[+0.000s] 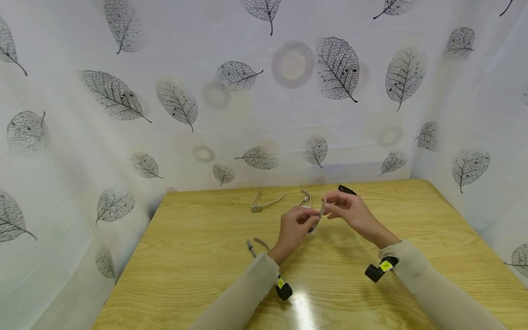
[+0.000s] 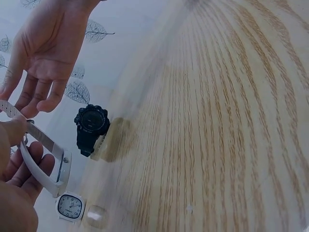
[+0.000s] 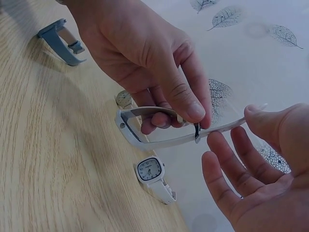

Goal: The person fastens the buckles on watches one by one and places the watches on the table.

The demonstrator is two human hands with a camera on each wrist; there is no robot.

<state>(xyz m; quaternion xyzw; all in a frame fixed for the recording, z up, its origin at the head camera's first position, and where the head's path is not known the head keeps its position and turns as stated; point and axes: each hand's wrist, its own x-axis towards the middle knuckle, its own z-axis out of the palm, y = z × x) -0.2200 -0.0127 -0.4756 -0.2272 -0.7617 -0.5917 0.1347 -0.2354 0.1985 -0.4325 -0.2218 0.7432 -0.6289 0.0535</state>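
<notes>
Left of the left hand, a grey watch lies by its wrist on the desk, and a beige watch lies further off; the left hand curls its thumb and fingers round a white watch, pinching the strap at the buckle, raised above the desk between both hands; the right hand has loose, nearly straight fingers, its thumb touching the strap's free end; beyond the hands lie a second white watch and, behind the right hand, a black watch.

recording booth | leaf-print curtain walls | wooden table
</notes>
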